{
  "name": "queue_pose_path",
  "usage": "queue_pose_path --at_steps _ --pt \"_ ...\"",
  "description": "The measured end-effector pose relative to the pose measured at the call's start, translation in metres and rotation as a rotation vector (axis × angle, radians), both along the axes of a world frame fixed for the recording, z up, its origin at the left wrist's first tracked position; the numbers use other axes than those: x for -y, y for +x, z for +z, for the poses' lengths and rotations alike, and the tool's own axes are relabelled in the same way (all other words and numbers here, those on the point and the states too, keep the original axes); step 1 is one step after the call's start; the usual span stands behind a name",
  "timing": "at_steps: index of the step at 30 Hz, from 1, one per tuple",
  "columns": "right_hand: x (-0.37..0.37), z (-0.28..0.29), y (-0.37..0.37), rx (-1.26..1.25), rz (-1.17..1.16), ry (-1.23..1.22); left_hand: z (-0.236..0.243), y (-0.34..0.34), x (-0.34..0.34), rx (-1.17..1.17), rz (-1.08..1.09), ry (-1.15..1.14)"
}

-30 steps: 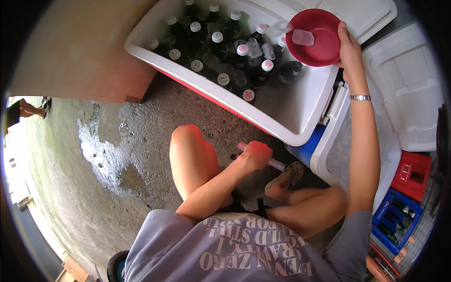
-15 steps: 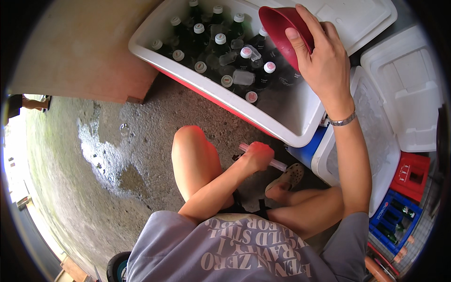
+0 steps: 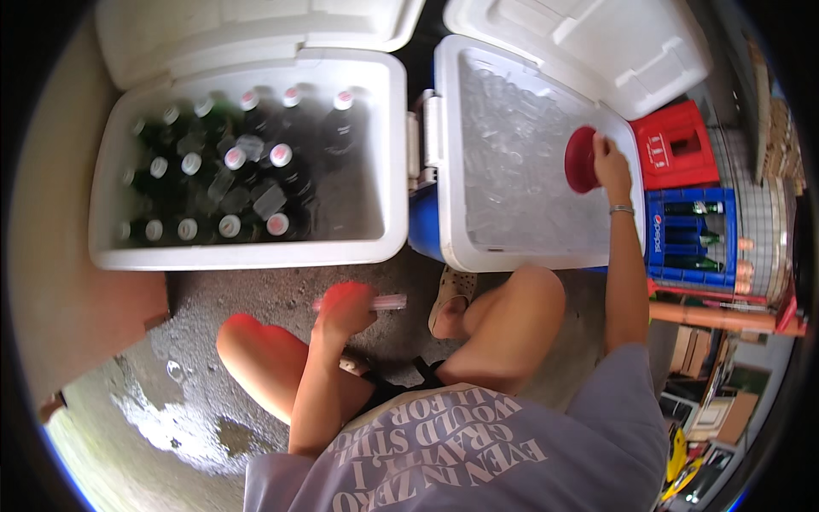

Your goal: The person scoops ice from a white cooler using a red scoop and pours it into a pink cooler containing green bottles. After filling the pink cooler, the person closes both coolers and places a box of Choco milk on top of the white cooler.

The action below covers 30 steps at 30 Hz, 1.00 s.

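My right hand (image 3: 612,168) grips a red plastic bowl (image 3: 580,160) by its rim, over the right side of a blue-and-white cooler (image 3: 453,154). Clear ice cubes (image 3: 512,128) fill that cooler. Between my knees my left hand (image 3: 346,309) is closed around a slim, clear pinkish plastic bundle (image 3: 391,302); its exact kind does not show. At the left a second cooler (image 3: 247,256) holds several capped dark bottles (image 3: 280,175) in murky water, with a few ice pieces (image 3: 269,200) among them.
Both cooler lids (image 3: 589,43) stand raised at the back. A red crate (image 3: 678,145) and a blue crate (image 3: 693,239) with green bottles are at the right. A brown panel (image 3: 128,307) stands left, beside wet concrete (image 3: 183,418).
My view has turned right. My right hand has carried the red bowl from over the bottle cooler to over the ice cooler. The left hand still holds the plastic bundle.
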State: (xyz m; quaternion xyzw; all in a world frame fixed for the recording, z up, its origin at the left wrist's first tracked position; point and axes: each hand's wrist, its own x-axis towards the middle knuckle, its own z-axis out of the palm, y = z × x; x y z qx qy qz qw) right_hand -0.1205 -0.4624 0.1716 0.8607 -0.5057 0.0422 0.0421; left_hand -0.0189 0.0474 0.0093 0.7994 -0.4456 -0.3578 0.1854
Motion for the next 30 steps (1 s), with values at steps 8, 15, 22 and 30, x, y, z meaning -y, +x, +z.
queue_pose_path --at_steps 8,15,22,30 --pt "0.060 -0.119 -0.081 0.048 -0.063 -0.034 -0.019 0.001 0.002 0.001 -0.046 0.101" --pt "0.014 -0.094 -0.093 0.272 0.263 0.069 -0.013 0.005 0.013 0.003 -0.071 0.108" --pt "0.018 -0.098 -0.048 0.520 0.162 0.232 -0.025 0.008 0.022 -0.042 -0.097 0.120" --pt "0.036 -0.119 -0.094 0.791 -0.003 0.805 -0.029 0.008 0.012 -0.007 -0.001 0.113"
